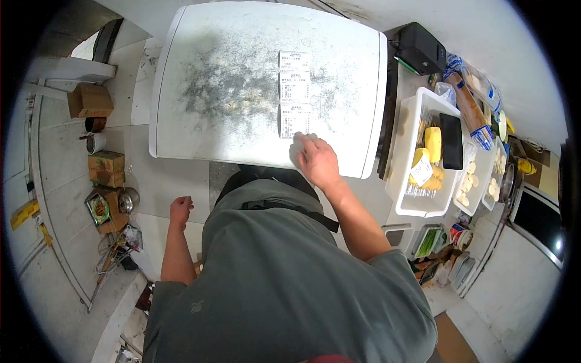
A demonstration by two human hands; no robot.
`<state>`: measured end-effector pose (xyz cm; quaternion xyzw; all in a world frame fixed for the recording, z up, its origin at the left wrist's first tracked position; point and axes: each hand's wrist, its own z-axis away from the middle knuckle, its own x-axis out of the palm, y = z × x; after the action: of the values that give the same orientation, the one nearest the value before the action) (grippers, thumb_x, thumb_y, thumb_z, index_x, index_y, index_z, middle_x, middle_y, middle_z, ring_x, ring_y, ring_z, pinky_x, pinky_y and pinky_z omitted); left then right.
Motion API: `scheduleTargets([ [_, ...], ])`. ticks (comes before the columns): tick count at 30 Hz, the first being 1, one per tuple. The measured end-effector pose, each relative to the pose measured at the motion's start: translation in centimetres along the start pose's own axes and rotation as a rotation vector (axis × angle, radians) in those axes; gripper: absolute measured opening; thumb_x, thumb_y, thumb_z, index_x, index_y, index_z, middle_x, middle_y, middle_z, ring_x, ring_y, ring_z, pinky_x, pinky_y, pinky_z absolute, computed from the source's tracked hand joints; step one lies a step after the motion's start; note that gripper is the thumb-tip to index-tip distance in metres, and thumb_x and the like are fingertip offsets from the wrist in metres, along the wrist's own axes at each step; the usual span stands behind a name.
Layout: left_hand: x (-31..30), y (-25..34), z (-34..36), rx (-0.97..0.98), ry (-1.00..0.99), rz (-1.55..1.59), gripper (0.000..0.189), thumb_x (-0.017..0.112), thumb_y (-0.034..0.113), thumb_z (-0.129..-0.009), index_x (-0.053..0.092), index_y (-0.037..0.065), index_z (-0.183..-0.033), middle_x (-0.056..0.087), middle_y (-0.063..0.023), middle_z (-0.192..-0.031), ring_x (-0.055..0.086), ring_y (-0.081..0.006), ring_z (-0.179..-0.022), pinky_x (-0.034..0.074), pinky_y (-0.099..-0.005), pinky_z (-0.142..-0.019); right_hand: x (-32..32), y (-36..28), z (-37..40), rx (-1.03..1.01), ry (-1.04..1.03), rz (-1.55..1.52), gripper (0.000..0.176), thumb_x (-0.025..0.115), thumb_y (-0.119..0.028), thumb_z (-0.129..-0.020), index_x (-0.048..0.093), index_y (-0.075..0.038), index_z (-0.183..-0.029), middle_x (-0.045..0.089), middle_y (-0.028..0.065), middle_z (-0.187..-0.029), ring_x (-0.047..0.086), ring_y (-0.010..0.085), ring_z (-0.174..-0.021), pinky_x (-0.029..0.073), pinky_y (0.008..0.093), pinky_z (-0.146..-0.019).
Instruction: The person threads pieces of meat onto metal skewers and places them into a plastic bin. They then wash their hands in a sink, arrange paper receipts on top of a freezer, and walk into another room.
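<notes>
Three printed paper slips lie in a column on the worn white tabletop [236,136]: a far slip [294,60], a middle slip [295,87] and a near slip [295,121]. My right hand [318,161] reaches over the table's near edge, its fingers stretched out and the fingertips right at the lower edge of the near slip. Beside my body, away from the table, my left hand [181,210] hangs low with loosely bent fingers and nothing visible in it.
Right of the table stands a white bin [399,175] with yellow packages [433,144] and a black flat object [451,141]. A black box-shaped device [422,48] sits beyond it. Cardboard boxes [106,168] and a metal bowl [128,200] line the left side.
</notes>
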<state>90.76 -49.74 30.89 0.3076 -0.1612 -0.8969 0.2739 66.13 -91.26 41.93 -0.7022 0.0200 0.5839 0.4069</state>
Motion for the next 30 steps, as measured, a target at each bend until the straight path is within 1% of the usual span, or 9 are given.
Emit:
scheduleTargets([
  [5, 0.1, -0.1, -0.2, 0.018, -0.016, 0.02, 0.033, 0.063, 0.028, -0.088, 0.064, -0.003, -0.101, 0.066, -0.0072, -0.085, 0.062, -0.015, -0.071, 0.046, -0.0288, -0.062, -0.3, -0.4, -0.2, 0.047, -0.075, 0.031, 0.048, 0.064, -0.015, -0.079, 0.054, -0.005, -0.125, 0.063, 0.0153, -0.094, 0.06, 0.0312, -0.087, 0.049, 0.0403, -0.079],
  [7, 0.2, -0.2, -0.3, 0.018, -0.02, 0.044, 0.033, 0.063, 0.027, -0.088, 0.064, -0.003, -0.101, 0.066, -0.0069, -0.084, 0.061, -0.0147, -0.07, 0.046, -0.0287, -0.062, -0.5, -0.8, -0.5, 0.06, -0.095, 0.058, 0.049, 0.065, -0.016, -0.079, 0.053, -0.005, -0.125, 0.064, 0.0153, -0.093, 0.06, 0.0317, -0.086, 0.049, 0.0406, -0.078],
  [10, 0.2, 0.3, -0.2, 0.007, -0.043, 0.004, 0.036, 0.06, 0.031, -0.09, 0.062, -0.001, -0.107, 0.067, -0.0081, -0.089, 0.064, -0.0147, -0.074, 0.046, -0.0261, -0.059, -0.6, -0.9, -0.8, 0.071, -0.11, 0.073, 0.049, 0.064, -0.017, -0.08, 0.053, -0.005, -0.125, 0.065, 0.0158, -0.093, 0.062, 0.0328, -0.085, 0.051, 0.0417, -0.077],
  [11, 0.2, 0.7, 0.1, -0.002, -0.034, 0.024, 0.034, 0.061, 0.029, -0.089, 0.063, -0.002, -0.104, 0.067, -0.0074, -0.087, 0.063, -0.0143, -0.073, 0.045, -0.0264, -0.06, -0.6, -0.9, -0.8, 0.074, -0.113, 0.073, 0.049, 0.064, -0.017, -0.08, 0.052, -0.004, -0.125, 0.065, 0.0161, -0.093, 0.063, 0.0332, -0.085, 0.051, 0.0422, -0.077],
  [14, 0.5, 1.2, 0.7, -0.011, -0.018, 0.069, 0.03, 0.063, 0.025, -0.089, 0.064, -0.003, -0.099, 0.065, -0.0059, -0.082, 0.061, -0.0133, -0.069, 0.044, -0.0268, -0.059, -0.8, -0.9, -1.1, 0.181, -0.172, 0.055, 0.047, 0.064, -0.018, -0.081, 0.052, -0.006, -0.125, 0.066, 0.0168, -0.094, 0.064, 0.0347, -0.085, 0.052, 0.0437, -0.076],
  [17, 0.7, 0.5, 0.3, -0.005, -0.024, 0.067, 0.03, 0.063, 0.025, -0.089, 0.064, -0.003, -0.099, 0.065, -0.0057, -0.082, 0.061, -0.013, -0.07, 0.043, -0.0266, -0.058, -0.8, -0.6, -1.1, 0.171, -0.133, 0.015, 0.047, 0.063, -0.018, -0.082, 0.051, -0.01, -0.126, 0.067, 0.0172, -0.092, 0.064, 0.036, -0.085, 0.052, 0.0448, -0.075],
  [20, 0.8, 0.4, 0.3, -0.025, -0.032, 0.029, 0.03, 0.062, 0.025, -0.089, 0.065, -0.003, -0.1, 0.065, -0.0059, -0.082, 0.061, -0.0134, -0.07, 0.043, -0.0268, -0.057, -1.0, -0.8, -1.5, 0.179, -0.154, 0.019, 0.042, 0.061, -0.02, -0.083, 0.051, -0.012, -0.123, 0.067, 0.0174, -0.091, 0.064, 0.0372, -0.085, 0.052, 0.046, -0.075],
  [26, 0.7, 0.3, -0.1, -0.003, -0.038, -0.008, 0.032, 0.06, 0.028, -0.09, 0.063, -0.001, -0.104, 0.068, -0.008, -0.087, 0.062, -0.0135, -0.071, 0.046, -0.0261, -0.057, -0.6, -0.8, -2.1, 0.208, -0.193, 0.037, 0.034, 0.056, -0.022, -0.085, 0.052, -0.011, -0.117, 0.066, 0.0173, -0.094, 0.064, 0.0384, -0.085, 0.052, 0.0476, -0.073],
  [30, 0.7, 0.3, -0.2, 0.002, -0.024, 0.017, 0.031, 0.062, 0.026, -0.09, 0.064, -0.002, -0.103, 0.067, -0.0074, -0.086, 0.063, -0.0142, -0.072, 0.045, -0.0267, -0.059, -0.2, -0.6, -2.1, 0.206, -0.209, 0.049, 0.037, 0.056, -0.023, -0.086, 0.051, -0.011, -0.12, 0.066, 0.0162, -0.096, 0.064, 0.0375, -0.086, 0.052, 0.0469, -0.075],
])
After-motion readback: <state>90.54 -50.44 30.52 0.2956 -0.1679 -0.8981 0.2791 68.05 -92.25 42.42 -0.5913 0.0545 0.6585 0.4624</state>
